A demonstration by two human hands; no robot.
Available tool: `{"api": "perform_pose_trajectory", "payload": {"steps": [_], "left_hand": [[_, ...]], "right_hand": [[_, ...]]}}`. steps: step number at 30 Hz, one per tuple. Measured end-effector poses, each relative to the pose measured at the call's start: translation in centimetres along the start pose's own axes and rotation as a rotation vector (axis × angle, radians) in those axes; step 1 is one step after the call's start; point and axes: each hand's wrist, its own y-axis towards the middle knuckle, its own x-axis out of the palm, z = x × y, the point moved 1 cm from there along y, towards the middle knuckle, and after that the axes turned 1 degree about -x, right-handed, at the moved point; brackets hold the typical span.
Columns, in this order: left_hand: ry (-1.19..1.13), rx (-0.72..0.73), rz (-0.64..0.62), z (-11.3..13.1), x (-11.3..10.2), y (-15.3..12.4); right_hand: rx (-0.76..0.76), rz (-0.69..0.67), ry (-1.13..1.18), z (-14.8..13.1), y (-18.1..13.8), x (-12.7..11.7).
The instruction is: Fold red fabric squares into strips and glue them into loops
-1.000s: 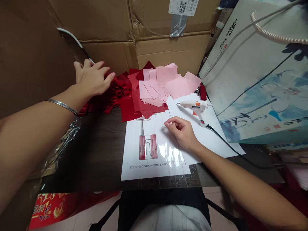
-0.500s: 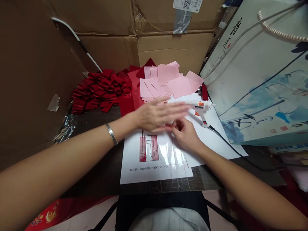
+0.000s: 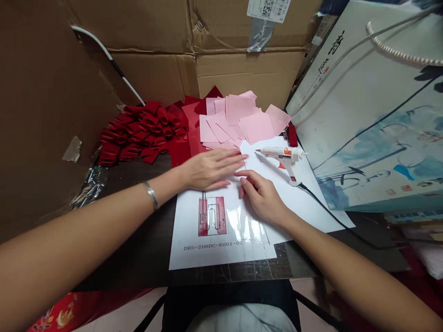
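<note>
Here, on the printed sheet (image 3: 236,230) at near centre, the left hand (image 3: 212,169) is spread flat, fingers straight and slightly apart; whether the paper is pressed can't be told. Just to its right, the right hand (image 3: 261,193) is loosely curled, thumb close to forefinger, and whether anything is pinched there can't be made out. Pink squares (image 3: 256,127) are heaped just beyond, curled red pieces (image 3: 143,129) massed at far left. Light, thin and easily creased, the squares look best lifted by a corner; the curls should be held softly, lest they be flattened.
</note>
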Motion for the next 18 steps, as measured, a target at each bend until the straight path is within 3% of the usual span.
{"api": "perform_pose_trajectory", "payload": {"steps": [4,7,18], "left_hand": [[0.242,-0.214,-0.173,-2.4,-2.4,-5.2],[0.287,-0.29,-0.24,-3.0,-3.5,-7.3],[0.124,-0.302,-0.324,-3.7,-4.0,-8.1]], "right_hand": [[0.022,-0.004,0.035,-0.3,0.0,-0.1],[0.029,-0.019,0.045,-0.2,-0.2,0.0],[0.053,-0.036,0.052,-0.5,-0.1,-0.1]]}}
